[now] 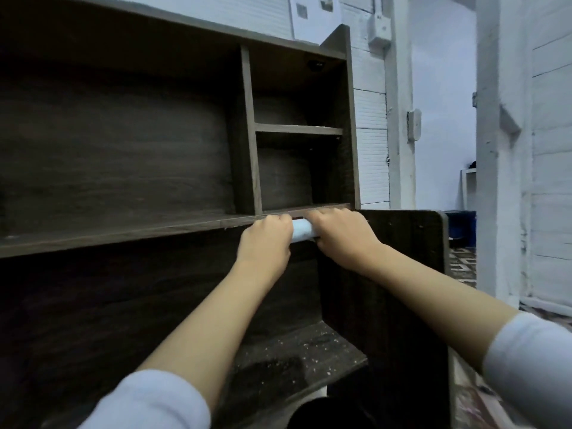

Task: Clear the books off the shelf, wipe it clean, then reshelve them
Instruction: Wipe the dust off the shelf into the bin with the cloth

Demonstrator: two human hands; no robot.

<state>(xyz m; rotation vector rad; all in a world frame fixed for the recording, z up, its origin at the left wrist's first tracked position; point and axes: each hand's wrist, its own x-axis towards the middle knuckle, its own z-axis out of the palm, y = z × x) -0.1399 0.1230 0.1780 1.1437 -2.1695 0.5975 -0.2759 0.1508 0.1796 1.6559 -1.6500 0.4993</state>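
Shelf [123,235], dark wood, no books in view on any board. Fingers [274,219] of left hand [266,243] and right hand [340,233] curled tight round pale blue roll [301,231], cloth or paper not discernible, held against front edge below small right compartments. Lower ledge [294,351] strewn with pale specks. Step judged: clearing done, wiping at its start. Next move likely calls for opening roll, pressing flat on board, sweeping along full length.
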